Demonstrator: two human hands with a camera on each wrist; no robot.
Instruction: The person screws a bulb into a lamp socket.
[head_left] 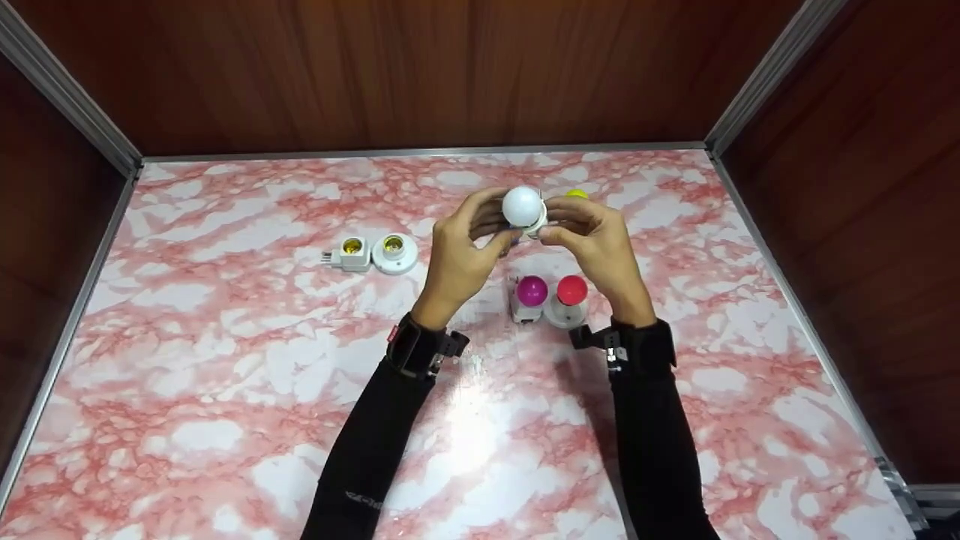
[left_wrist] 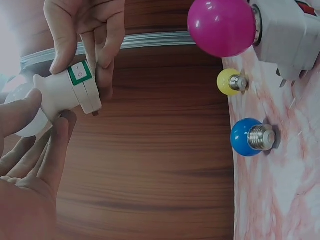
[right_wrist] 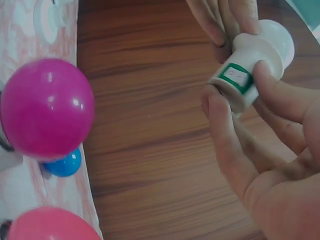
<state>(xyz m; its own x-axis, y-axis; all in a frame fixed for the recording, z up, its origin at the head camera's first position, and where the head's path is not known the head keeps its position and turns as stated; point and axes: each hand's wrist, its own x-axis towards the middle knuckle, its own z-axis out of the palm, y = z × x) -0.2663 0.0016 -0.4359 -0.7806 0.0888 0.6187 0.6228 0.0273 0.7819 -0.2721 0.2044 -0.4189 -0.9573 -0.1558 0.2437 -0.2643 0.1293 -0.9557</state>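
Raised over the table, a white light bulb (head_left: 522, 206) sits in a white bulb socket (left_wrist: 62, 92) with a green-framed rocker switch (right_wrist: 236, 77). My left hand (head_left: 461, 251) holds the bulb end, thumb on one side and fingers on the other. From the right, my right hand (head_left: 601, 238) grips the socket by its switch end. Part of the bulb is hidden behind the left fingers in the left wrist view. Below the hands stand a purple bulb (head_left: 532, 291) in a plug-in socket and a red bulb (head_left: 572, 289) in a round base.
Left of the hands, a plug-in socket (head_left: 355, 255) and a round socket base (head_left: 395, 255) stand side by side without bulbs. A yellow bulb (left_wrist: 230, 82) and a blue bulb (left_wrist: 250, 137) lie on the marbled table (head_left: 285, 435). Wood-look panels (head_left: 420, 75) enclose the back and sides.
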